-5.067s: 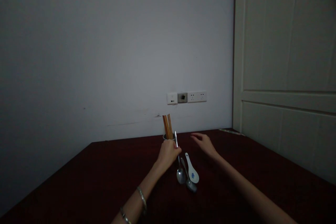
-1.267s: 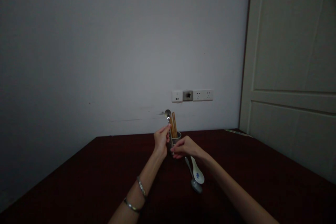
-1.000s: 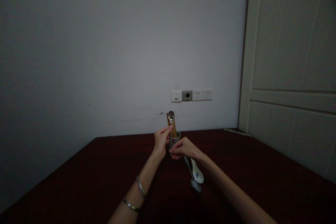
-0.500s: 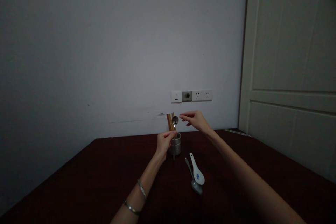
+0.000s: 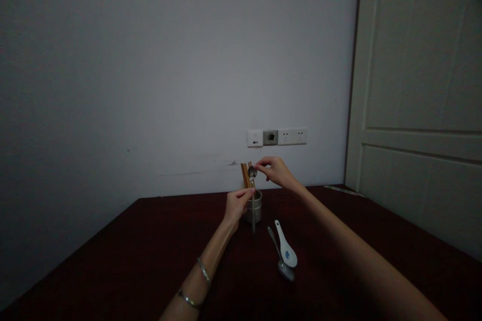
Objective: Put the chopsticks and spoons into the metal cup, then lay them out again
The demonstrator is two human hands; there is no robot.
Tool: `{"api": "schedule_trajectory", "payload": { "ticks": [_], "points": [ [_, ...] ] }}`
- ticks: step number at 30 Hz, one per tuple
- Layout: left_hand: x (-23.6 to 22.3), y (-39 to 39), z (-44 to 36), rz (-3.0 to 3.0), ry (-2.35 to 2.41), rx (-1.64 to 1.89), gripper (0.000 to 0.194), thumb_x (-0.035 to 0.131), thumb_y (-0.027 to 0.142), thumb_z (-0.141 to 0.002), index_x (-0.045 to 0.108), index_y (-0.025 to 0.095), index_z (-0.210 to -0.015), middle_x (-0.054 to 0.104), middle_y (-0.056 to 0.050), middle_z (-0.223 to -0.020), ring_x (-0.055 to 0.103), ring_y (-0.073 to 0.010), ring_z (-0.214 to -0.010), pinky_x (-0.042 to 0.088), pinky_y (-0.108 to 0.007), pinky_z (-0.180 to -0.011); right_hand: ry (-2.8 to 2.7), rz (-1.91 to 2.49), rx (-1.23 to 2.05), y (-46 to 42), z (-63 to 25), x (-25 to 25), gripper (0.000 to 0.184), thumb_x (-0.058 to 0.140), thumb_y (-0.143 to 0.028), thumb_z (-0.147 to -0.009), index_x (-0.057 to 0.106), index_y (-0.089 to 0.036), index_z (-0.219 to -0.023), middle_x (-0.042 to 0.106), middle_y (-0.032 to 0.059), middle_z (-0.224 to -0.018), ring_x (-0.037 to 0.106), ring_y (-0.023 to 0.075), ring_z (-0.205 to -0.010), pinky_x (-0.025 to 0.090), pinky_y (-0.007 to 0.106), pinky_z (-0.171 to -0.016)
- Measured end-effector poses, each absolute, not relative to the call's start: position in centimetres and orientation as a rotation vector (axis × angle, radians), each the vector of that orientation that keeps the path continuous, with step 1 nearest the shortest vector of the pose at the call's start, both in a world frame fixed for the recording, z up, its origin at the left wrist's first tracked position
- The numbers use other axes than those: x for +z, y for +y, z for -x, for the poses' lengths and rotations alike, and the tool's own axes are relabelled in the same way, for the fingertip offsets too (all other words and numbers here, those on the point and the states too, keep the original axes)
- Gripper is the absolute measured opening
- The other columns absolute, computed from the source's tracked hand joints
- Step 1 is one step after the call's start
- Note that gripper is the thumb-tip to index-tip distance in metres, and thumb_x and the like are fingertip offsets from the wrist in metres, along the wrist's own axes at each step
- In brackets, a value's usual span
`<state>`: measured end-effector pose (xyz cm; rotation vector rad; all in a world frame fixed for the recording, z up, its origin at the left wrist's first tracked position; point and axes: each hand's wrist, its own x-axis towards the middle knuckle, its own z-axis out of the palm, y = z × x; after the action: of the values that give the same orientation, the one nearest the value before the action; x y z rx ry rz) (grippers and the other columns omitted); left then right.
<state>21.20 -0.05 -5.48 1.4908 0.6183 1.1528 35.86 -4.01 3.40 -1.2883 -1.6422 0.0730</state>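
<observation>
A metal spoon (image 5: 252, 173) is upright with its bowl at the top and its handle hanging down in front of the utensil holder. Its handle is pinched by my left hand (image 5: 236, 204), thumb and fingers closed. At the bowl's right edge, my right hand (image 5: 277, 171) pinches the same spoon with its fingertips. Just behind stands a round metal utensil holder (image 5: 258, 209), partly hidden by my left hand. Wooden chopsticks (image 5: 245, 175) rise out of it, leaning a little left.
On the dark red table (image 5: 158, 251), a white ceramic spoon (image 5: 287, 252) with a blue mark lies beside another metal spoon (image 5: 285, 271). Behind is a wall with sockets (image 5: 292, 136); a pale panelled door (image 5: 417, 180) is at the right.
My right hand has moved slightly left, from just beside the spoon's bowl to pinching its edge. My left hand keeps its hold on the handle. The view has shifted slightly.
</observation>
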Motion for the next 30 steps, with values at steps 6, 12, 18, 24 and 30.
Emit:
{"api": "schedule_trajectory", "payload": {
  "ticks": [6, 12, 18, 24, 30],
  "points": [
    [-5.7, 3.1, -19.2, -1.397, 0.621, 1.207, 0.057, 0.066, 0.054, -0.056, 0.067, 0.007, -0.089, 0.032, 0.008, -0.043, 0.025, -0.0025, -0.036, 0.018, -0.017, -0.034, -1.605, 1.267, 0.000, -1.3, -37.1, 5.5, 0.025, 0.053, -0.034, -0.075, 0.066, -0.012, -0.075, 0.063, 0.0046, -0.072, 0.049, 0.0068, -0.042, 0.038, 0.018, -0.034],
    [-9.1, 7.3, -17.0, -1.183, 0.816, 1.315, 0.060, 0.066, 0.059, -0.049, 0.065, 0.008, -0.080, 0.042, 0.005, -0.055, 0.027, -0.0009, -0.038, 0.016, -0.017, -0.034, -1.586, 1.323, -0.269, 2.4, -37.8, 7.4, 0.024, 0.051, -0.030, -0.078, 0.066, -0.012, -0.078, 0.064, 0.0066, -0.075, 0.052, 0.0101, -0.051, 0.040, 0.021, -0.046],
    [-10.8, 8.7, -16.3, -1.113, 0.909, 1.326, 0.062, 0.066, 0.061, -0.044, 0.065, 0.010, -0.079, 0.043, 0.006, -0.056, 0.028, -0.0011, -0.038, 0.016, -0.017, -0.035, -1.608, 1.371, -0.422, 5.3, -37.9, 6.3, 0.021, 0.050, -0.025, -0.079, 0.067, -0.013, -0.078, 0.066, 0.0085, -0.078, 0.058, 0.0154, -0.068, 0.042, 0.024, -0.063],
    [-11.2, 9.0, -16.6, -1.100, 0.925, 1.316, 0.064, 0.067, 0.061, -0.043, 0.065, 0.009, -0.079, 0.043, 0.006, -0.055, 0.029, -0.0014, -0.037, 0.017, -0.018, -0.035, -1.655, 1.460, -0.439, 6.6, -37.8, 3.6, 0.020, 0.050, -0.022, -0.079, 0.068, -0.013, -0.077, 0.067, 0.0087, -0.080, 0.058, 0.0166, -0.075, 0.039, 0.024, -0.069],
    [-11.8, 9.0, -16.6, -1.090, 0.914, 1.304, 0.062, 0.068, 0.058, -0.045, 0.063, 0.009, -0.082, 0.043, 0.006, -0.054, 0.029, -0.0013, -0.037, 0.016, -0.017, -0.035, -1.719, 1.483, -0.390, 6.5, -37.1, 0.7, 0.022, 0.049, -0.023, -0.080, 0.067, -0.011, -0.078, 0.066, 0.0101, -0.079, 0.057, 0.0151, -0.072, 0.037, 0.022, -0.065]
  ]
}}
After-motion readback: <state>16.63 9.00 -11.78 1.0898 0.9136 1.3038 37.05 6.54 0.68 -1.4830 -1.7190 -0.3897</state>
